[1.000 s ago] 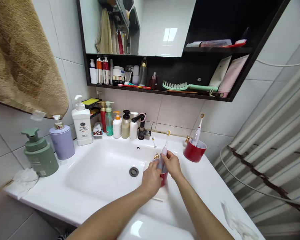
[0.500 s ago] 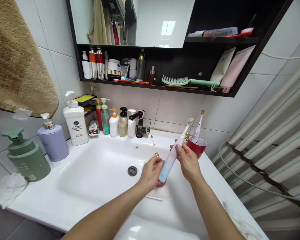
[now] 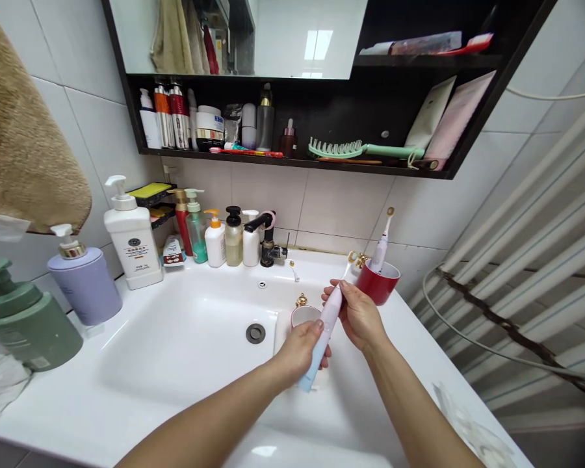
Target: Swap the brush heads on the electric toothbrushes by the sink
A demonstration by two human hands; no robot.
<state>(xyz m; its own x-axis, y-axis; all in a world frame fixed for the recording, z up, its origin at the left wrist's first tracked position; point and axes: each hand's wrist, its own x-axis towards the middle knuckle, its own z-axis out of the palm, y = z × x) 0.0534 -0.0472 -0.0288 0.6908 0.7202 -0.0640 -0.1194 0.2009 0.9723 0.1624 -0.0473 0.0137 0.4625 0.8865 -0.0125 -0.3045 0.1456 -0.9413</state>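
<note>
An electric toothbrush [image 3: 327, 318], pink at the top and fading to pale blue at the bottom, is held slanted over the sink [image 3: 175, 351]. My left hand [image 3: 297, 351] is wrapped round the lower half of its handle. Near the neck, the fingers of my right hand [image 3: 363, 313] pinch the upper end, just below the brush head [image 3: 351, 259]. Partly hidden behind my left hand, a red cup [image 3: 306, 316] with a pale inside stands in the sink. A loose brush head [image 3: 294, 270] lies on the back ledge by the faucet.
A second electric toothbrush [image 3: 381, 247] stands in a red cup [image 3: 381, 286] on the right of the ledge. The black faucet [image 3: 268, 240] and several pump bottles [image 3: 215, 242] line the back. A dark cabinet [image 3: 292, 159] overhangs; ribbed white pipes [image 3: 526, 286] stand at right.
My left hand has closed round the handle, where before its fingers were beside the lower end. The toothbrush has shifted down and left, uncovering the cup in the sink.
</note>
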